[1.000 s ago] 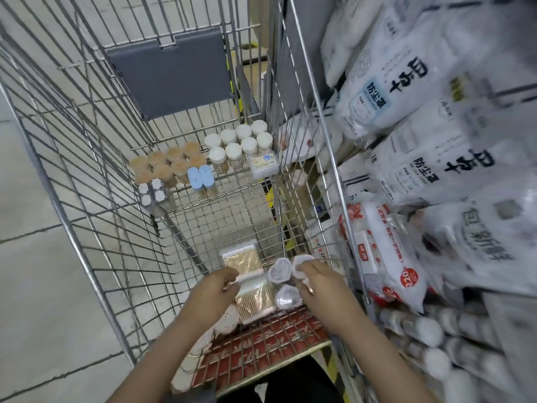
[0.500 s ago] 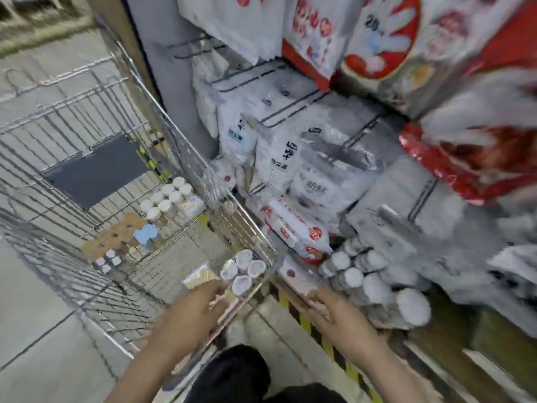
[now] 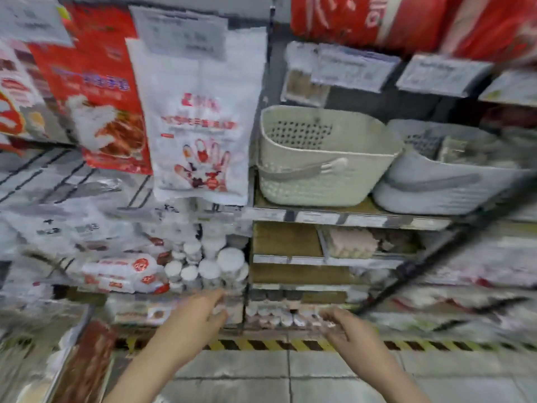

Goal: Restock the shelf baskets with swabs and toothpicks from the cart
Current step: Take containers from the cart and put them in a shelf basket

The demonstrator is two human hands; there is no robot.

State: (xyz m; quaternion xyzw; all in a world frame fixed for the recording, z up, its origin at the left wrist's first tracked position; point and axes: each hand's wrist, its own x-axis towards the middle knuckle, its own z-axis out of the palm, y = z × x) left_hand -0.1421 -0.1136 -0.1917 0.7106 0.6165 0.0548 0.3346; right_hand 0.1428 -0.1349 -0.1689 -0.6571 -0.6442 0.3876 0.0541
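Nearest, both hands have left the cart, now out of view, and reach toward the shelves. The left hand (image 3: 200, 312) has its fingers extended; whether it carries anything I cannot tell. The right hand (image 3: 345, 324) seems to pinch small packs, though blur hides them. Above the hands, the cream basket (image 3: 316, 181) waits, the grey basket (image 3: 436, 184) just right of it, so stocking is probably beginning.

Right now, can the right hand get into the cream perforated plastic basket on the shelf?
Probably yes. The right hand is low, far below the cream perforated plastic basket, but the basket's top is open and nothing blocks the path up.
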